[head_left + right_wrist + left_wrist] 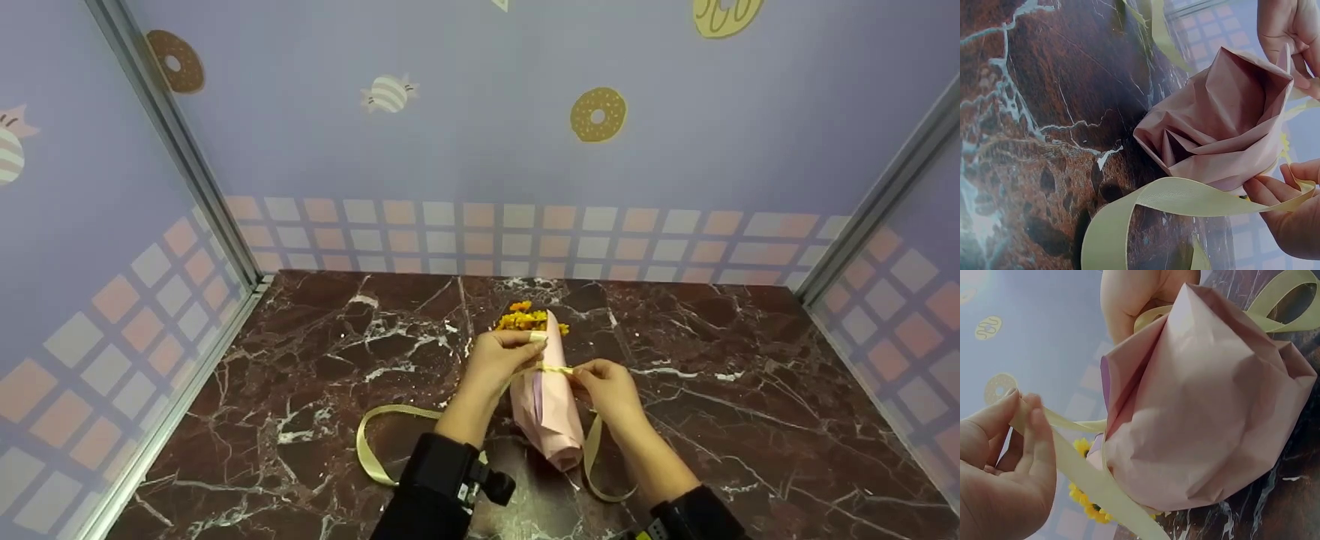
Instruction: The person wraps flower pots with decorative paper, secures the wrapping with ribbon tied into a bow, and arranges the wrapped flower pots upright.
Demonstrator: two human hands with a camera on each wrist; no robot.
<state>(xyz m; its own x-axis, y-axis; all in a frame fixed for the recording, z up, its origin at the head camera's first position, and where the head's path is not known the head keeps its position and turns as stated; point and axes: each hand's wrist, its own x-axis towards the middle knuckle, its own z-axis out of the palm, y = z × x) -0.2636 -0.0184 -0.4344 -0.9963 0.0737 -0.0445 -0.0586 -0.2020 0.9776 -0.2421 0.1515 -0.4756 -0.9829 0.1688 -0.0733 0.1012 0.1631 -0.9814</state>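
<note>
A bouquet of yellow flowers (523, 320) lies on the table, wrapped in pink paper (559, 412) with a purple inner side. Pale yellow ribbon (556, 369) runs around the wrap below the blooms. My left hand (501, 364) pinches one part of the ribbon between thumb and fingers, up at the left of the wrap. On the other side my right hand (611, 390) pinches the ribbon close against the paper. In the right wrist view, a wide ribbon length (1185, 197) trails from the right hand. The paper's folded bottom end (1213, 410) faces the left wrist camera.
A loose ribbon loop (364, 442) lies on the dark red marbled table (315, 360) left of the left forearm. Another ribbon tail (592, 457) hangs by the right forearm. Patterned panels (480, 150) stand along the back and both sides.
</note>
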